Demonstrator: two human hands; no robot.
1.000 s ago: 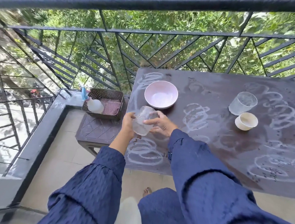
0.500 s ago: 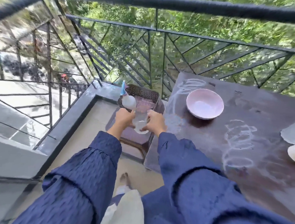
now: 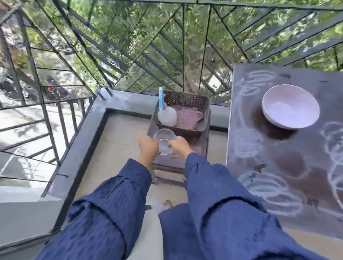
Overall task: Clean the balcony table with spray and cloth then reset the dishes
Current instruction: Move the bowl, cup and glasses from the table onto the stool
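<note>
So the table (image 3: 283, 160) at my right is not cleaned at all yet; white chalky loops cover its dark top, and I see no wiped patch anywhere on it; the pink bowl (image 3: 290, 109) sits on it near the far edge, so the clearing of dishes is, by my reckoning, only partly done. Left of the table stands the low stool (image 3: 201, 148), with the basket (image 3: 187, 100) on its far half; the cloth (image 3: 190, 117) lies folded inside it, and the spray (image 3: 166, 115) leans in its left corner, both untouched. Just in front of the basket is the glass (image 3: 164, 141), low over the stool, whether resting or a shade above I cannot tell; my left hand (image 3: 148, 146) and my right hand (image 3: 180, 147) are closed round its two sides. Left to do, as I judge it: move the bowl, spray, wipe, then reset everything.
</note>
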